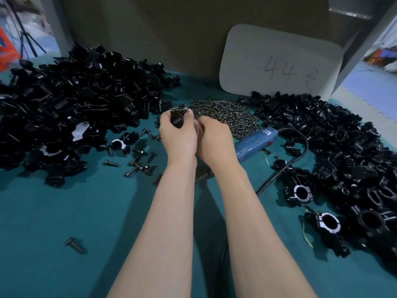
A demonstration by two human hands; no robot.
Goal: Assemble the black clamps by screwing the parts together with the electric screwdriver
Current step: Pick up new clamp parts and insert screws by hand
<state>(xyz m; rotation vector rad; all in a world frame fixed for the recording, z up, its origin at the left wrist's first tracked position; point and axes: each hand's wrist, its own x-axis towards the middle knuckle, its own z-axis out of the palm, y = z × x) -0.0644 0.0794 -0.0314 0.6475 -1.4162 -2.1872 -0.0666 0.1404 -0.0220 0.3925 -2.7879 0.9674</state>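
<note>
My left hand (177, 134) grips a black clamp (178, 114) above the middle of the green table, its top end sticking out past my fingers. My right hand (214, 136) is pressed against the left one with fingers curled at the near edge of the screw pile (225, 114); what it holds is hidden. The blue electric screwdriver (255, 143) lies on the table just right of my right hand, untouched, its black cable (285, 166) looping toward me.
A large heap of loose black clamp parts (71, 108) fills the left side. Assembled clamps (343, 158) are piled on the right. Loose bolts (139, 162) lie scattered left of my wrists, one bolt (75, 245) nearer me. A white card marked 44 (279, 61) leans at the back.
</note>
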